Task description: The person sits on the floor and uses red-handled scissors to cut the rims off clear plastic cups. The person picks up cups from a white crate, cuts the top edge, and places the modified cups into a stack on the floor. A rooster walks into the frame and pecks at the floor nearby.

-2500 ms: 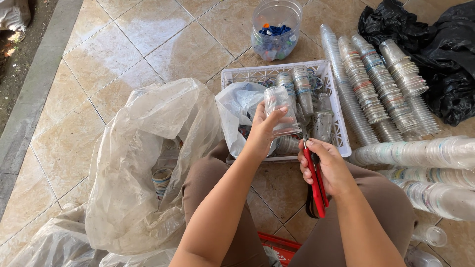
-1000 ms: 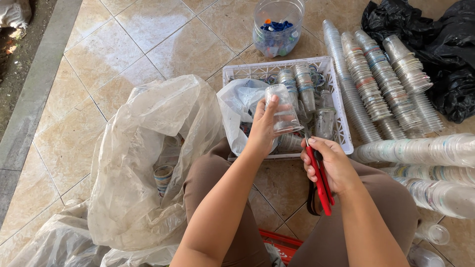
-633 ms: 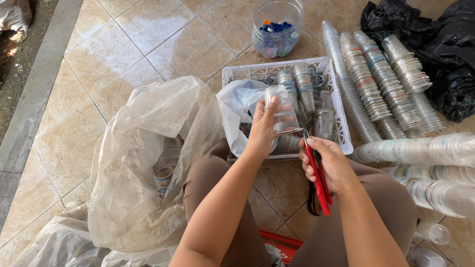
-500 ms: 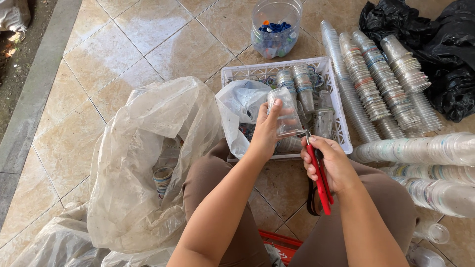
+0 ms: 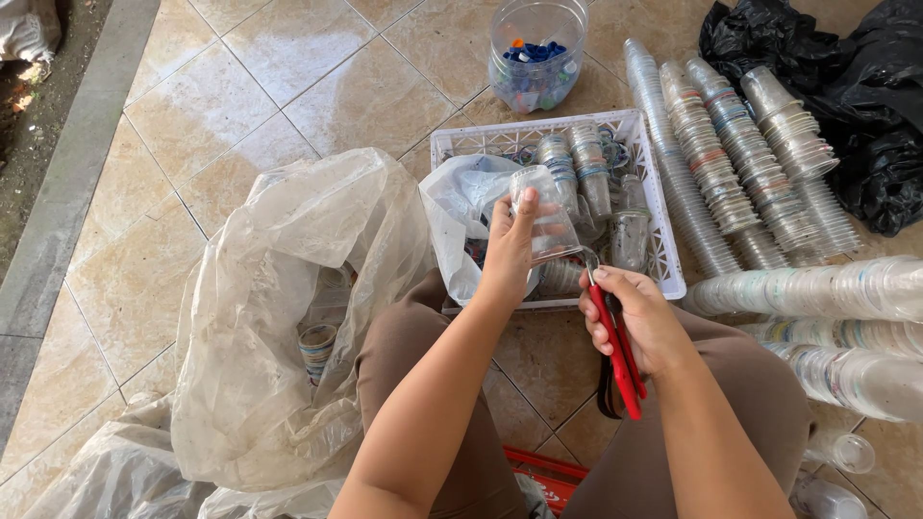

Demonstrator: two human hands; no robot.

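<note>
My left hand [image 5: 511, 252] grips a clear plastic cup [image 5: 544, 223], held tilted over the near edge of a white plastic basket [image 5: 663, 252]. My right hand [image 5: 636, 315] holds red-handled scissors [image 5: 616, 348], their blades pointing up at the cup's rim. The basket holds stacked clear cups [image 5: 575, 167] and a crumpled clear bag [image 5: 463, 213]. Both forearms reach out over my knees in brown trousers.
A large clear plastic bag [image 5: 279, 308] with a few cups inside stands open at the left. Long stacks of clear cups [image 5: 731, 163] lie at the right, more by my right knee [image 5: 836, 293]. A jar of bottle caps [image 5: 535, 48] sits beyond the basket, a black bag [image 5: 865, 106] at the far right.
My left hand has turned and lifted the cup slightly over the basket. The scissors in my right hand have come up until their blades meet the cup's rim.
</note>
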